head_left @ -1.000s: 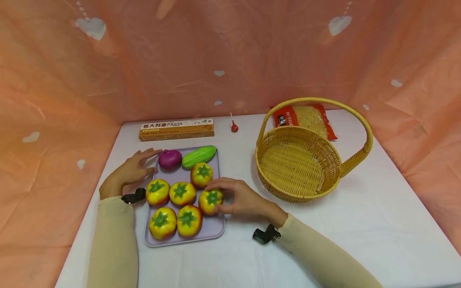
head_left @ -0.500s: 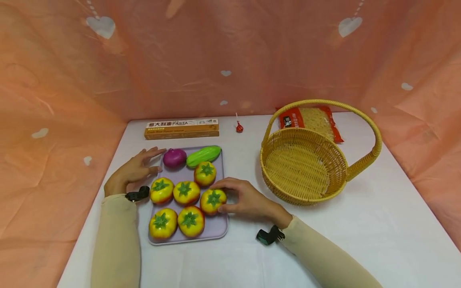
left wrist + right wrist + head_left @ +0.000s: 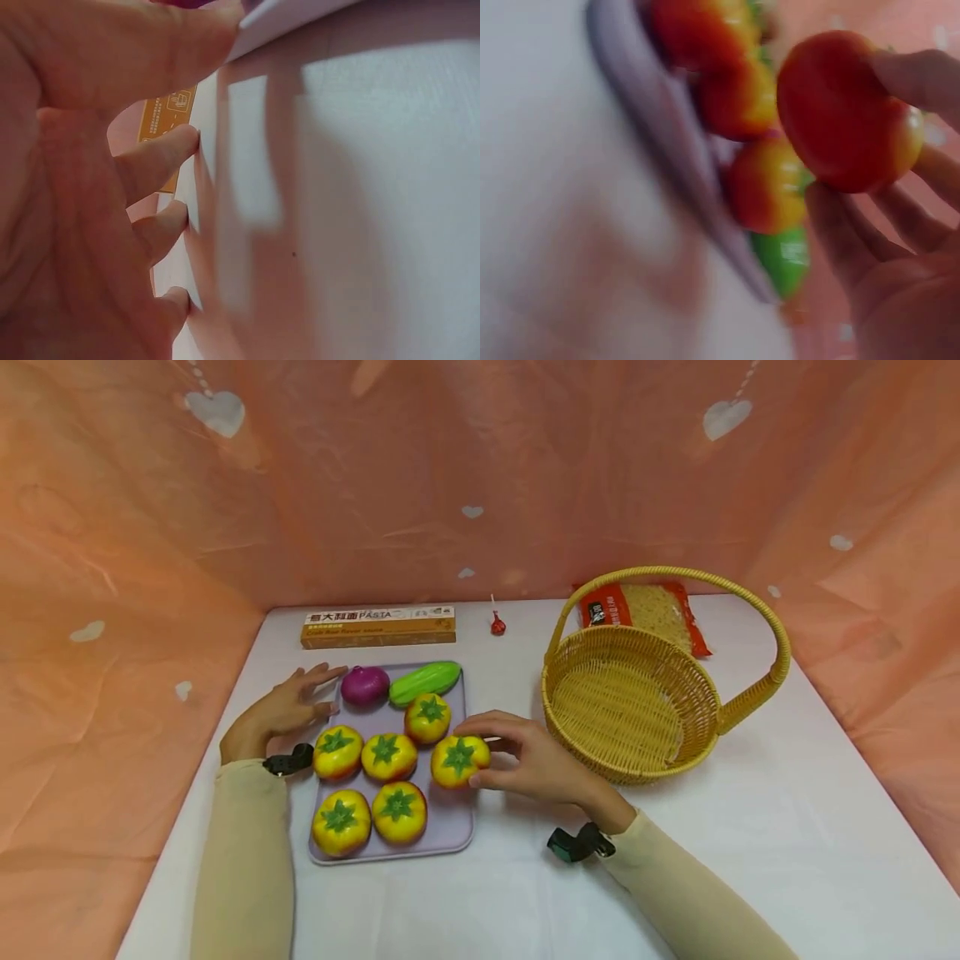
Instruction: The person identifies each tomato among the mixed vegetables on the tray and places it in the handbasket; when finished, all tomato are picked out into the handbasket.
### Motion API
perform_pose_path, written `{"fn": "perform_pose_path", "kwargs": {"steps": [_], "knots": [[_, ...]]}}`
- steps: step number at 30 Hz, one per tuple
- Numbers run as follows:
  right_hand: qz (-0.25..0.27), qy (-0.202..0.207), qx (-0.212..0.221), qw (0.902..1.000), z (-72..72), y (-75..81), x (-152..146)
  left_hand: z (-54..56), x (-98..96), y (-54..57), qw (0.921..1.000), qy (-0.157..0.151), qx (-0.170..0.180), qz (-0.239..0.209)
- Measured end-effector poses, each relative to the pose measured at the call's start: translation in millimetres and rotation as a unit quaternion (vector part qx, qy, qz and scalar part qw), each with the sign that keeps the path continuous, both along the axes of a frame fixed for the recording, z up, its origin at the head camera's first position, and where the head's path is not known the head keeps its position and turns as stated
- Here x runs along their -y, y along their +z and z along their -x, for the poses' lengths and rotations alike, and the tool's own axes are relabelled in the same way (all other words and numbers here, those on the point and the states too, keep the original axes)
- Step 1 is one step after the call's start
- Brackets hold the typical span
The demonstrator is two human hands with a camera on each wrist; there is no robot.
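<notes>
My right hand (image 3: 534, 762) pinches a toy tomato (image 3: 454, 762), yellow on top and red below with a green star-shaped leaf. It is lifted over the right edge of the lilac tray (image 3: 442, 838); in the right wrist view the tomato (image 3: 840, 112) sits between thumb and fingertips. Several similar tomatoes (image 3: 399, 812) stay on the tray, along with a purple onion (image 3: 365, 686) and a green cucumber-like vegetable (image 3: 424, 683). At the tray's left side is my left hand (image 3: 288, 706), fingers spread, with its thumb (image 3: 172, 45) against the rim and fingertips on the table.
A yellow wicker basket (image 3: 557, 718) with a tall handle stands right of the tray. Behind it lies a red bag of pasta (image 3: 660, 614). A pasta box (image 3: 378, 628) and a red lollipop (image 3: 498, 624) are at the back, before a pink curtain.
The right hand has taken the tomato up from the tray and moved it slightly right and up in the view. My left hand keeps its place at the tray.
</notes>
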State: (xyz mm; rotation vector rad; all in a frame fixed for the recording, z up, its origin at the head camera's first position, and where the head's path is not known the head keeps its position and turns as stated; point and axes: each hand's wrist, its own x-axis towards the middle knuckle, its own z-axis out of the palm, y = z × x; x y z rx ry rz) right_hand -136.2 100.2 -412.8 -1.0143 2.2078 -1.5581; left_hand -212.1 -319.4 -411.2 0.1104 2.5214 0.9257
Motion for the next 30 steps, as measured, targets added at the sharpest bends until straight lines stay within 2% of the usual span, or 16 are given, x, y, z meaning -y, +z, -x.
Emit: {"fn": "perform_pose_path", "kwargs": {"steps": [2, 5, 8, 12, 15, 19, 25, 30], "knots": [[0.01, 0.001, -0.008, 0.9999, -1.7, 11.9, -8.1, 0.4, 0.7, 0.8, 1.0, -0.003, 0.002, 0.003], [0.033, -0.019, -0.021, 0.9991, -2.1, 28.6, -23.7, 1.0, 2.3, 1.1, 0.9999, -0.009, 0.002, 0.011], [0.059, -0.063, -0.025, 0.9959, -0.7, 40.6, -43.4, 1.3, 3.1, 1.0, 0.9996, -0.019, -0.001, 0.021], [0.094, -0.129, -0.028, 0.9869, 3.4, 48.3, -69.4, 1.9, 3.4, 0.0, 0.9992, -0.031, -0.006, 0.024], [0.109, -0.177, -0.022, 0.978, 6.1, 48.4, -85.0, 2.2, 2.9, -1.0, 0.9992, -0.034, -0.01, 0.019], [0.102, -0.227, 0.008, 0.9685, 9.4, 41.8, -98.1, 1.5, 3.6, -2.7, 0.9995, -0.028, -0.006, 0.012], [0.051, -0.272, 0.047, 0.9598, 13.3, 25.3, -106.2, 1.5, 3.3, -3.6, 0.9995, -0.025, -0.006, 0.02], [-0.028, -0.301, 0.027, 0.9529, 16.2, 20.9, -107.4, 1.9, 2.6, -2.3, 0.9995, -0.022, -0.006, 0.021]]}}
